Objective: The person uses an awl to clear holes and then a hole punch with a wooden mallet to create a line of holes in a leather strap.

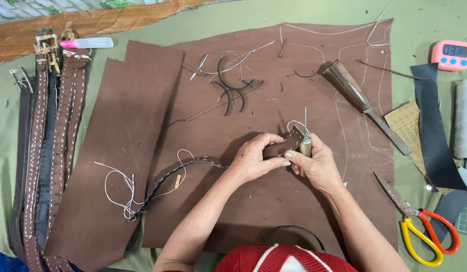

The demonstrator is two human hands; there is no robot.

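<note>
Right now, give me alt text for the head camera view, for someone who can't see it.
Two bare hands work a small brown leather strap piece over a large brown leather sheet: the left hand pinches it, the right hand holds a wooden-handled awl. Stitched belts lie left; a chisel, scissors and a pink timer lie right.

Stitched brown leather belts (pixel 47 151) at nine o'clock of large brown leather sheet (pixel 233 201); yellow-and-red-handled scissors (pixel 420 226) at four; pink digital timer (pixel 451 54) at two.
</note>
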